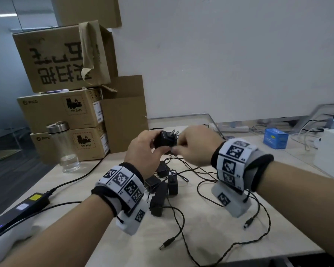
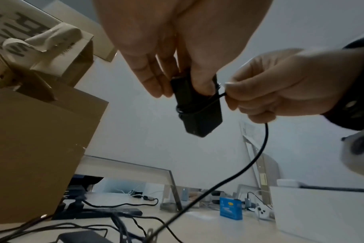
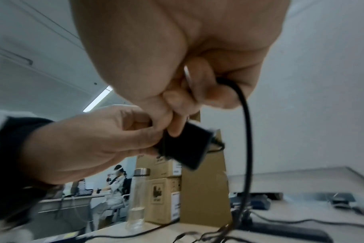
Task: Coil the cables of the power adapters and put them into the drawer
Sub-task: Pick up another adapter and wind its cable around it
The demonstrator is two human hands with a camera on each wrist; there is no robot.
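My left hand (image 1: 143, 145) grips a black power adapter (image 1: 165, 140) above the table, its prongs pointing up and right. Thumb and fingers clamp its body in the left wrist view, adapter (image 2: 199, 115), with a turn of its cable (image 2: 258, 156) round it. My right hand (image 1: 193, 147) pinches that thin black cable beside the adapter; in the right wrist view the cable (image 3: 247, 139) hangs from the curled fingers down to the table. Several more black adapters (image 1: 162, 187) lie in a heap on the table below my hands, their cables (image 1: 216, 201) tangled and spread to the right. No drawer is in view.
Stacked cardboard boxes (image 1: 66, 108) stand at the back left, with a clear bottle (image 1: 64, 147) in front. A black power brick (image 1: 27, 207) lies at the left edge. A blue box (image 1: 276, 137) and white items sit at the right. The light wooden table (image 1: 210, 237) ends near the bottom.
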